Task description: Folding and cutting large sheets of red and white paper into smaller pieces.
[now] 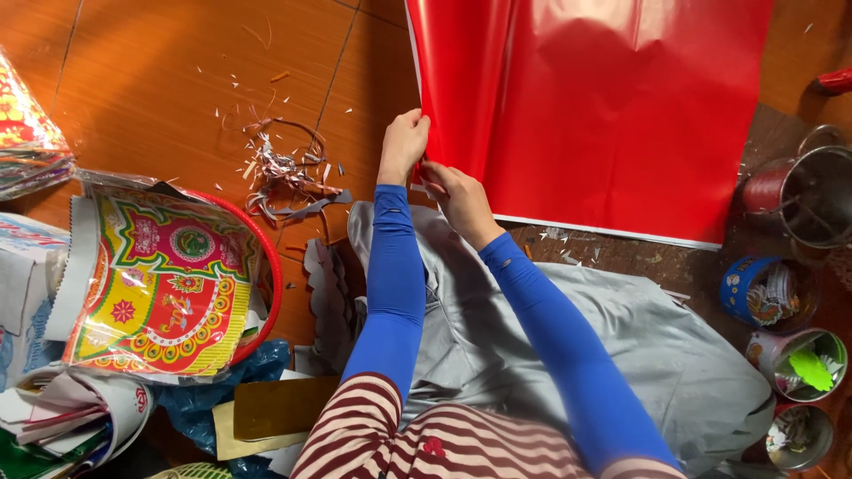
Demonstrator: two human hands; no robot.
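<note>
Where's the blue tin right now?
In the head view the blue tin stands on the floor at the right, just below the red sheet's lower right corner, between the metal pot and the tin holding green scraps.

An orange-brown tiled floor (177, 71) bears a red sheet (612, 115), paper scraps (284, 168) (shredded) and tins (754, 288).

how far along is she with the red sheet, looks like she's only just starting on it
Early, by the look of it. Done: a pile of cut paper scraps lies on the tiled floor, and printed paper pieces fill the red basin. In hand: the left hand and right hand pinch the near left edge of the red sheet. Left: the sheet itself shows no cuts, only soft creases.
</note>
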